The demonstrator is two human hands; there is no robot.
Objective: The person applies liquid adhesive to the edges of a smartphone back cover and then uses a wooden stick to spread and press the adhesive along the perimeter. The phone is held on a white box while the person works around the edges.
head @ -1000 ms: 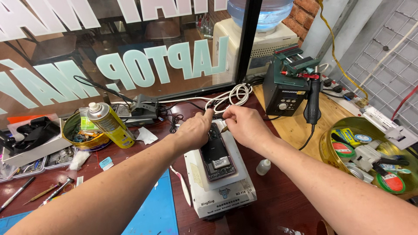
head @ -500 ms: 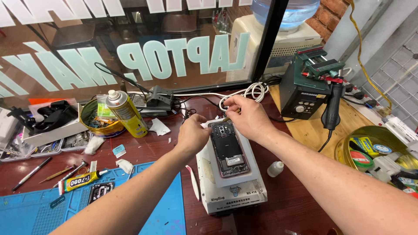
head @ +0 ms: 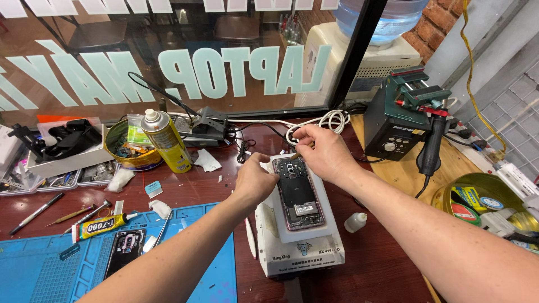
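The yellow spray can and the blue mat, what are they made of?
The yellow spray can looks like painted metal: smooth, glossy, with a white plastic-looking nozzle. The blue mat looks like soft rubber or silicone: matte, with moulded ridges and little compartments. Neither can be told for sure from the look alone.

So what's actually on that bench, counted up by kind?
Opened phone on the white heating pad, under both hands: 1
Phone back cover on the blue mat: 1
Yellow spray can: 1
Glue tube: 1
Small white bottle: 1
Round tins: 2
Total: 7
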